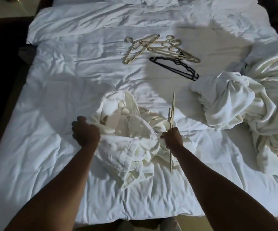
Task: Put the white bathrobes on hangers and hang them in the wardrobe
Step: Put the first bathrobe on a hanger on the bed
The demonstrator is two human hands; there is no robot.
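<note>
A crumpled white bathrobe [128,140] lies on the bed right in front of me. My left hand [85,132] grips a fold of it at its left edge. My right hand [172,137] holds a cream hanger [172,112] edge-on and upright, just right of the robe, and seems to pinch robe cloth with it. A second heap of white bathrobes [245,104] lies at the right side of the bed.
Several cream hangers [151,47] and a black hanger [176,67] lie farther up on the white bed [51,97]. Pillows sit at the head of the bed. Dark floor shows along the left edge and at the foot. No wardrobe is in view.
</note>
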